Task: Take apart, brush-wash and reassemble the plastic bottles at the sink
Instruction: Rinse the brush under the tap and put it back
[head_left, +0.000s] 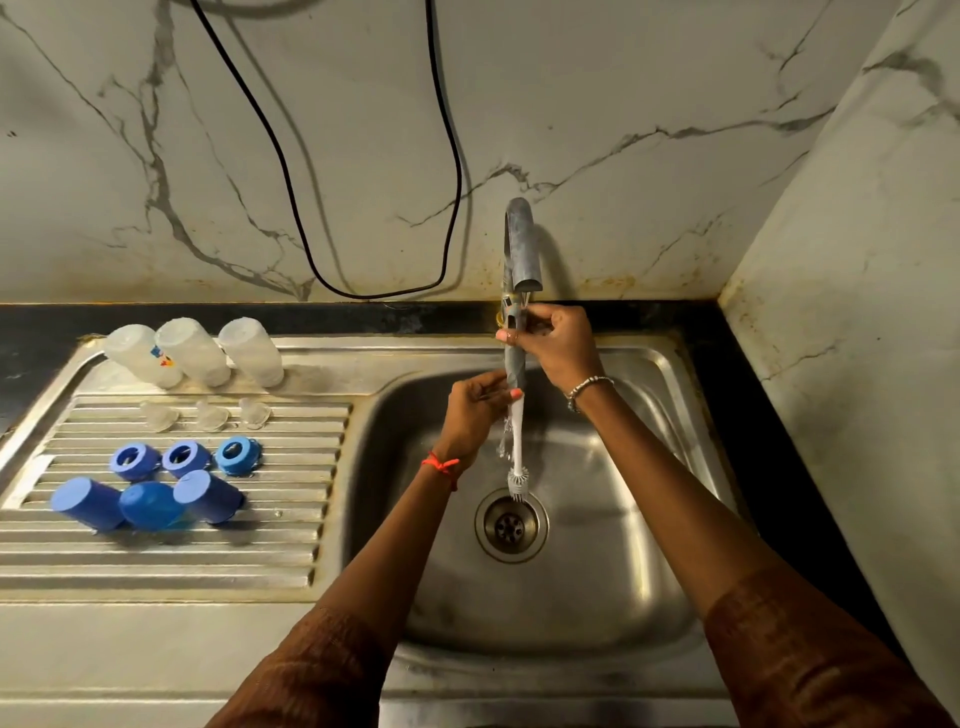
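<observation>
Plastic bottles (193, 353), three clear ones, stand upside down in a row at the far edge of the steel drainboard (208, 561), left of the sink basin (597, 571). Just nearer lie three clear teats (210, 415), then three blue screw rings (187, 457), then three blue caps (148, 504) tipped on their sides, the caps touching one another.

Over the basin both hands hold a bottle brush (516, 415) upright under the tap (522, 244). The right hand (558, 348) grips the grey handle near its top, fingers curled round it just below the spout. The left hand (475, 410) pinches the shaft lower down, where grey meets white, thumb and fingertips closed on it. The brush's small white bristle head (517, 480) hangs just above the drain (511, 526). A thin stream of water (503, 441) falls beside the white shaft.

A red thread (441, 464) circles the left wrist and a beaded bracelet (589, 387) the right. Behind the tap a black cable (291, 171) loops down the marbled wall (649, 104).
</observation>
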